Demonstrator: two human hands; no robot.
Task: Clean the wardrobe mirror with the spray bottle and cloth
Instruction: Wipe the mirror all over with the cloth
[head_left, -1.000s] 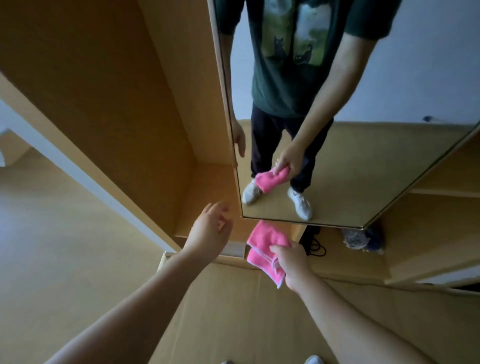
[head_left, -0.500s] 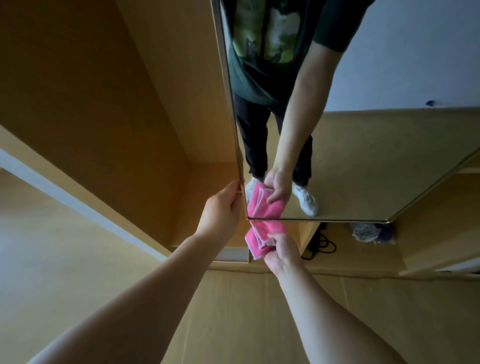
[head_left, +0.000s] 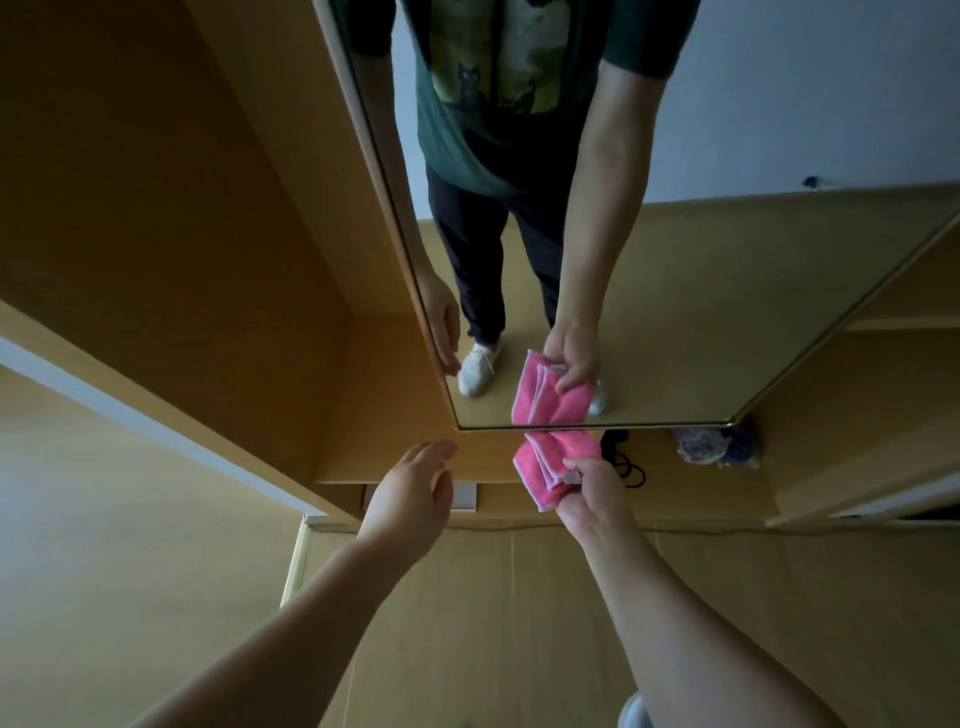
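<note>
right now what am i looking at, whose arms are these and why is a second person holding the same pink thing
One camera, worn on a person's head, looks down at their own arms. The second person is their reflection in the wardrobe mirror. The right hand pinches a folded pink cloth up at the mirror's bottom edge. The left hand is open and holds nothing, near the mirror's lower corner. A black cable lies on the wardrobe shelf below. No spray bottle is in view.

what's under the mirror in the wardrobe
Below the mirror, a black cable and a pale-and-blue bundle lie on the shelf. The cloth in the right hand covers the shelf behind it, so that spot cannot be seen.
</note>
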